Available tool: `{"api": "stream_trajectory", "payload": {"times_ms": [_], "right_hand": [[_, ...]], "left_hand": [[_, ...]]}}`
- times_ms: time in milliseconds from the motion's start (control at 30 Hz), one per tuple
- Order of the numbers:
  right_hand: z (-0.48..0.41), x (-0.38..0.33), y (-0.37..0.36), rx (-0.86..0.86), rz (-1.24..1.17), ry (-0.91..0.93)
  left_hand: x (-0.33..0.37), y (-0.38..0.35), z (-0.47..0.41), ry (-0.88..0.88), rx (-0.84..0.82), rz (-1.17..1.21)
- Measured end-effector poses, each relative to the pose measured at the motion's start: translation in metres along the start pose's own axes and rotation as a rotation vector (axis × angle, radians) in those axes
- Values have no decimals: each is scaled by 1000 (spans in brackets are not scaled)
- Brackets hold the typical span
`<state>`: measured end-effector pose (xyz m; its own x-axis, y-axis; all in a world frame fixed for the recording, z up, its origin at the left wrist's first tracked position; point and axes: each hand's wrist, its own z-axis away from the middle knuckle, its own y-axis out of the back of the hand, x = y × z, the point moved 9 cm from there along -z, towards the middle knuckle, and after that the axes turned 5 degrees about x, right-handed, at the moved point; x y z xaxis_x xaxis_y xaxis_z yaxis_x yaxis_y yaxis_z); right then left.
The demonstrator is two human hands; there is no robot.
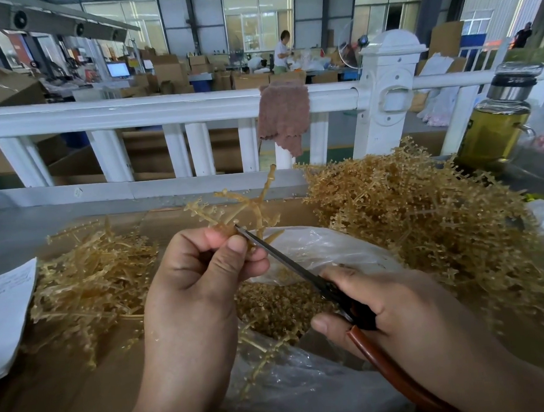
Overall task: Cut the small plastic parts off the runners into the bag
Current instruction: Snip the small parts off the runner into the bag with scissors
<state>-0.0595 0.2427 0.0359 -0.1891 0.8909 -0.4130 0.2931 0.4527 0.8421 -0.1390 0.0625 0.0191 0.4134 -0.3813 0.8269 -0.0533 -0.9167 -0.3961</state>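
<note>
My left hand (201, 273) grips a branched amber plastic runner (248, 204) and holds it up over a clear plastic bag (330, 246). My right hand (391, 303) grips scissors (287, 262) with reddish-brown handles. The blade tips lie against the runner right at my left fingertips. Inside the bag lies a heap of small amber cut parts (277, 307). A big pile of runners with parts on them (424, 222) sits to the right. Another pile of runners (87, 280) lies to the left.
Everything rests on brown cardboard (68, 393). White paper sheets (6, 314) lie at the left edge. A bottle of yellow liquid (495, 125) stands at the back right. Behind runs a white railing (131, 112) with a brown cloth (282, 116) hung over it.
</note>
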Motion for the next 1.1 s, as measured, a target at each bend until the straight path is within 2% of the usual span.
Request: {"api": "stream_trajectory", "payload": {"times_ms": [333, 1100], "right_hand": [[0, -1, -3, -58, 49, 4], [-1, 9, -8, -56, -128, -35]], "left_hand": [[1, 0, 0, 5, -2, 8], [7, -8, -1, -16, -50, 1]]}}
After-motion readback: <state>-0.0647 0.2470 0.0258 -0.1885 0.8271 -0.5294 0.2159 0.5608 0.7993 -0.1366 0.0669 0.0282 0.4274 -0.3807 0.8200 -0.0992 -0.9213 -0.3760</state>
